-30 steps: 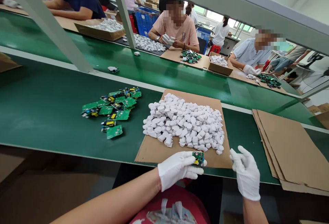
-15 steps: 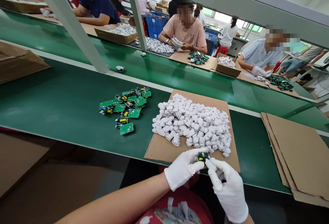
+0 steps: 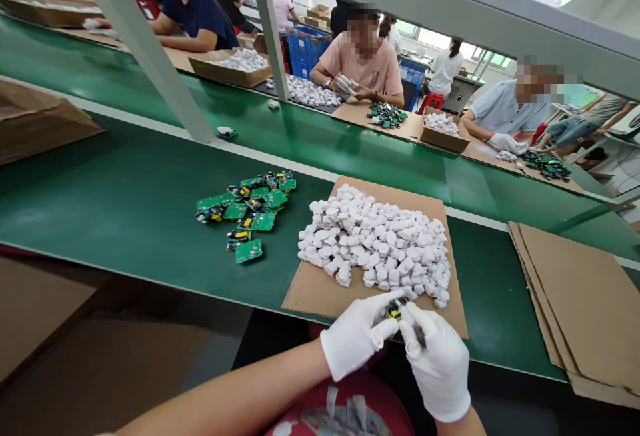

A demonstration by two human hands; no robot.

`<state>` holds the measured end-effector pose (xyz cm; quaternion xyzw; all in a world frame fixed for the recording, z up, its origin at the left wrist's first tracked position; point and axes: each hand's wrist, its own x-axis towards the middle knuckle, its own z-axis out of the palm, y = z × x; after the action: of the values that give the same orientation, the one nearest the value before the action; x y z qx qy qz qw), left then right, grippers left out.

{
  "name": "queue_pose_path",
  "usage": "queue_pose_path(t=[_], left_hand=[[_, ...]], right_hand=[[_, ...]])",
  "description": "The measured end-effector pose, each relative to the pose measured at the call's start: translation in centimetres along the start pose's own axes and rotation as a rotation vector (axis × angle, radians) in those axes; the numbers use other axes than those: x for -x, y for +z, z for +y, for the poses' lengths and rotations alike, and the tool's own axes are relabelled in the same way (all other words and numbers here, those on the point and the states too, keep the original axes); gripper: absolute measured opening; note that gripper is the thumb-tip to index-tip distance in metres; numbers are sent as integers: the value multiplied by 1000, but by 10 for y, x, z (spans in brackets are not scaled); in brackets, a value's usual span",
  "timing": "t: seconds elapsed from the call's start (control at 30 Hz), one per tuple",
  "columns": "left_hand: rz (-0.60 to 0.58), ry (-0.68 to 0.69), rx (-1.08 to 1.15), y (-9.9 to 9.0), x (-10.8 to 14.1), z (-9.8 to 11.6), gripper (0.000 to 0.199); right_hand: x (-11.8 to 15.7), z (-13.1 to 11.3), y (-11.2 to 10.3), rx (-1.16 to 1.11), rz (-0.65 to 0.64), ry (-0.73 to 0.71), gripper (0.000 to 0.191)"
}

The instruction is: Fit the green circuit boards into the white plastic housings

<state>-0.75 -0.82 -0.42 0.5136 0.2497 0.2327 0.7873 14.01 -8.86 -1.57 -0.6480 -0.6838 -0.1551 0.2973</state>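
My white-gloved left hand (image 3: 353,335) pinches a small green-and-yellow circuit board (image 3: 395,311) near the heaped, lumpy white pieces (image 3: 377,243), probably steadying it for my white-gloved right hand (image 3: 439,363), which meets it, grip unclear

A green desk (image 3: 125,189) carries a loose cluster of circuit boards (image 3: 261,221), a flat cardboard sheet (image 3: 310,293) heaped with small white pieces (image 3: 375,243) to their right, a stack of cardboard sheets (image 3: 580,303) reaching the near edge at far right, and a brown cardboard box (image 3: 45,126), partly out of view, at far left
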Motion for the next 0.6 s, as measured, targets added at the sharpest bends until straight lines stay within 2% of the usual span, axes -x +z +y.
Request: queue_pose_path(t=[0.1,0.27,0.43,0.5,0.6], left_hand=[[-74,-17,145,-4,-2,2,52],[-60,-79,210,-1,-6,3,49],[31,-174,255,1,-9,7,34],[40,-192,248,0,-9,10,33],[-18,-177,253,1,-8,9,40]], right_hand=[[-2,3,-1,25,-80,-54,28],[-2,-2,2,34,-22,-64,31],[-8,0,3,-282,-148,10,43],[-9,2,4,-362,-117,35,40],[-10,4,9,-369,9,-5,29]])
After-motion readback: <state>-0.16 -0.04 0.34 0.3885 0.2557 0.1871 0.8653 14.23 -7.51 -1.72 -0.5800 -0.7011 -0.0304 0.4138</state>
